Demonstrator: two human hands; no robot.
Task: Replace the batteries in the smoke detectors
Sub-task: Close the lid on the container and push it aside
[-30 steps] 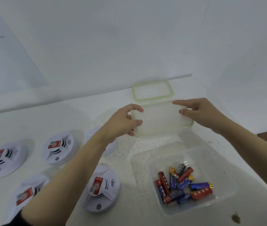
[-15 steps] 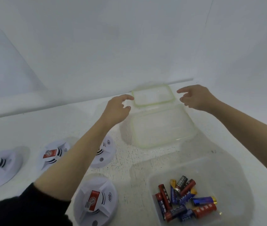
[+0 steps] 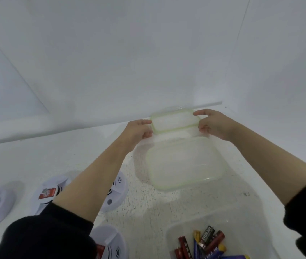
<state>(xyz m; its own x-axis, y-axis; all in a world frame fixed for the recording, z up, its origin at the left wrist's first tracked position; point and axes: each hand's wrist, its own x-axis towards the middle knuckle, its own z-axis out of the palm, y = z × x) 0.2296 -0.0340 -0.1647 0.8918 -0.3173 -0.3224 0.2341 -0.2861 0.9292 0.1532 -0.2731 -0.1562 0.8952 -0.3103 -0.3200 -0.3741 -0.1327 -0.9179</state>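
Leaving the mixed batteries [image 3: 210,243] heaped in the clear tub [image 3: 174,230] at the near right, untouched. Leaving the smoke detectors [image 3: 49,193] alone too, lying on the white table [image 3: 148,212] at the near left, partly hidden under the left forearm.

Reaching past the empty green-rimmed container [image 3: 183,161], flanked by both hands a second ago. Now pinching the green-sealed lid [image 3: 175,121] by its short ends, with the left hand [image 3: 139,130] on the left end and the right hand [image 3: 213,124] on the right, fingertips closed on its rim. Possibly lifting it already, though hard to tell from this angle.

Still setting up, by the look of it, with no detector opened yet.

Working tight against the wall [image 3: 148,53] at the far table edge. Having open room only back toward the body, above the container.
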